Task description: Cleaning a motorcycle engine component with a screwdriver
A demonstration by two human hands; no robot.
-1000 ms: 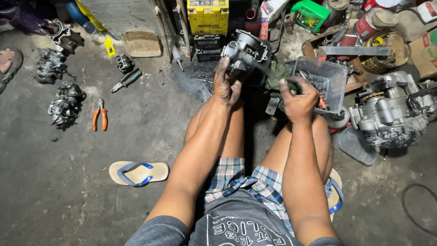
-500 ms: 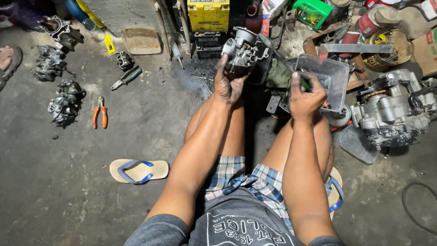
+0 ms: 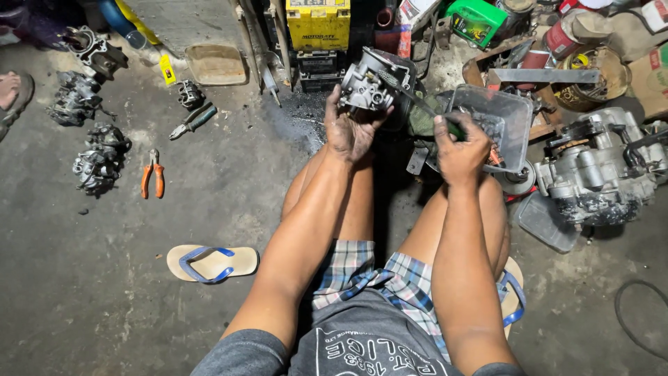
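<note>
My left hand (image 3: 351, 129) grips a grey metal carburetor (image 3: 369, 87) and holds it up in front of my knees. My right hand (image 3: 460, 146) is closed around the green handle of a screwdriver (image 3: 417, 101). The screwdriver's shaft slants up and left, and its tip rests on the top of the carburetor. Behind my right hand a clear plastic tray (image 3: 511, 118) with small parts stands tilted on the floor.
A grey engine block (image 3: 598, 170) lies at the right. A yellow battery (image 3: 318, 24) stands ahead. Orange pliers (image 3: 153, 174), a utility knife (image 3: 193, 120) and several dark carburetor bodies (image 3: 97, 160) lie at the left. A sandal (image 3: 212, 263) lies near my left leg.
My right hand has come out of the plastic tray holding the screwdriver and brought its tip to the carburetor. My left hand kept the carburetor raised.
</note>
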